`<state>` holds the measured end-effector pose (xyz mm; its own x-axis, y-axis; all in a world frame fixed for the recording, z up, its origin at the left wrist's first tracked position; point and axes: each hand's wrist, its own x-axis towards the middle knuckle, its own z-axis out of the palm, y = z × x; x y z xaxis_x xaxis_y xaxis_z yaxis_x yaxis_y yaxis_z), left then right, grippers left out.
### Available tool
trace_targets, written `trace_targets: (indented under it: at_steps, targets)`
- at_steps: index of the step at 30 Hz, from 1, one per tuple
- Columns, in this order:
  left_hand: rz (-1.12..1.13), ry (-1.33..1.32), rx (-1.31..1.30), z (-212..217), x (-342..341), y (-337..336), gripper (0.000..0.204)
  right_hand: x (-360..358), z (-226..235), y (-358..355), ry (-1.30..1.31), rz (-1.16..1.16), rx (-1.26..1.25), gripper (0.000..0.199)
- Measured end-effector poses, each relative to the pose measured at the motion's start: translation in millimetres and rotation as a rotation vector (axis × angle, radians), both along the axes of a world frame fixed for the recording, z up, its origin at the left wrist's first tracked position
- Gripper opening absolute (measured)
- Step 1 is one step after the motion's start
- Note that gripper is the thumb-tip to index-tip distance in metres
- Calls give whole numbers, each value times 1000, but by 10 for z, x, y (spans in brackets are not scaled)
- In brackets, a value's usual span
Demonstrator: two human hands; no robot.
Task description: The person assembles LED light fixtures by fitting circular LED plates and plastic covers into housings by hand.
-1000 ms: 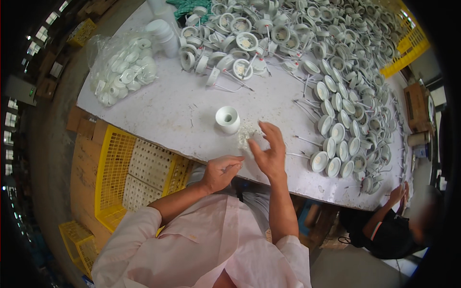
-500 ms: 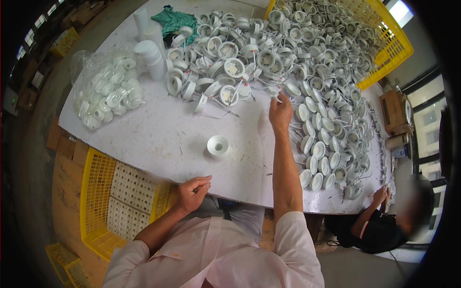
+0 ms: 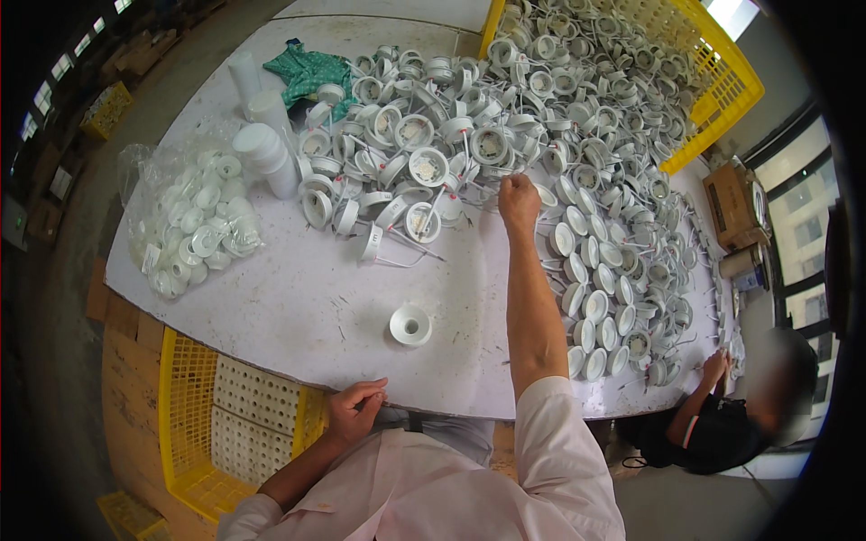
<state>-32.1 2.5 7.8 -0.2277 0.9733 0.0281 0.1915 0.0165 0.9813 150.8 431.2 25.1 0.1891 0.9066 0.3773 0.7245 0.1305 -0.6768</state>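
beside the wired housings (image 3: 490, 146), the right hand (image 3: 520, 201) is bunched narrow; the left hand (image 3: 357, 409) is loosely curled. whether either holds anything, i cannot tell. the white cup (image 3: 410, 327) sits forward and rightward of the left, the nearer hand.

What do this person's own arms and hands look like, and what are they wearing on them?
They are ordinary human arms, with no cables. The left hand and right hand wear no gloves, and no watch shows on either wrist. The right sleeve is plain, pale pink cloth ending near the elbow, matching the shirt. Rings are too small to judge.
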Motion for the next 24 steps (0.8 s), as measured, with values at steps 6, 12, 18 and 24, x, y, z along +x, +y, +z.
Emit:
trace_targets:
  at_steps: [6,12,18,24]
  targets:
    - [2,-8,-6,-35,-35,-52,17,-239,146,-87,-50,89,16,21]
    - [15,21,-26,-144,47,-112,15,-320,44,-107,-44,102,-14,18]
    - [10,107,9,-135,110,-103,16,-89,-155,41,-20,-118,488,15]
    - [65,40,-60,-157,81,-52,18,-118,-227,431,459,68,78,31]
